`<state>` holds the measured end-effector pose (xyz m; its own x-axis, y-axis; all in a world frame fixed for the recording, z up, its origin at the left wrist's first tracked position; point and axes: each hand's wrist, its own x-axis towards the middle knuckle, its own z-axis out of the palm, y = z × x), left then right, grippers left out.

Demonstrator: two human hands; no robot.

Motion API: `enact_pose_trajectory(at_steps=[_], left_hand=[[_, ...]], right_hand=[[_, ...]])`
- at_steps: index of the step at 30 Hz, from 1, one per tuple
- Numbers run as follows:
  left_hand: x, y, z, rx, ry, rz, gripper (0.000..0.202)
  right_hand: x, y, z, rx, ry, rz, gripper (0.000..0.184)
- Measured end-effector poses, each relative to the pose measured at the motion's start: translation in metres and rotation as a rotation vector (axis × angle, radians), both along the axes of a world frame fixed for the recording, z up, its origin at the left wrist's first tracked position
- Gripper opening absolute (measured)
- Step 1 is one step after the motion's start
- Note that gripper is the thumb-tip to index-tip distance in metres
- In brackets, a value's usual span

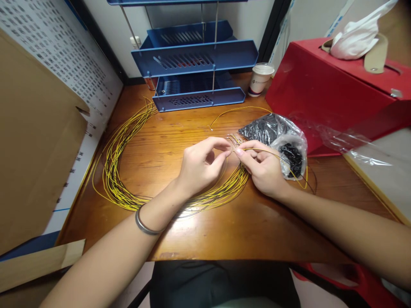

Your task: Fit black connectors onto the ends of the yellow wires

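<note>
My left hand (202, 164) and my right hand (261, 164) meet fingertip to fingertip over the wooden desk (205, 231). The right hand pinches a thin yellow wire (300, 182) that runs back over its knuckles. The left hand's thumb and forefinger are pinched together at the wire's tip; what they hold is too small to make out. Under both hands lies a big loop of yellow wires (118, 171). A clear plastic bag of small black parts (279, 139) lies just right of my right hand.
A blue stacked letter tray (195, 64) stands at the back, a paper cup (260, 79) beside it. A red box (324, 85) with a white bag on top fills the right. Cardboard (32, 145) leans at the left. One loose yellow wire (237, 109) lies behind my hands.
</note>
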<state>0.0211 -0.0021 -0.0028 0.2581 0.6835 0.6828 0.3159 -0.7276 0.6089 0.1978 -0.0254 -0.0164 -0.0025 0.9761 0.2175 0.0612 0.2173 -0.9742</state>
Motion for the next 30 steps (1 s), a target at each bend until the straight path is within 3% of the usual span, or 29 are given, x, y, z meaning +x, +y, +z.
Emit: enact_pose_trajectory(at_steps=[18, 25, 30], left_hand=[[-0.0011, 0.0004, -0.0012, -0.032, 0.029, -0.02, 0.011], [-0.0011, -0.0013, 0.0012, -0.064, 0.072, 0.041, 0.011], [-0.0014, -0.0028, 0.0009, -0.083, 0.037, -0.033, 0.021]], right_hand=[[-0.0013, -0.0007, 0.0006, -0.004, 0.006, -0.005, 0.029], [-0.0007, -0.0004, 0.0001, -0.004, 0.002, -0.014, 0.03], [-0.001, -0.0004, -0.0014, 0.002, -0.018, -0.022, 0.031]])
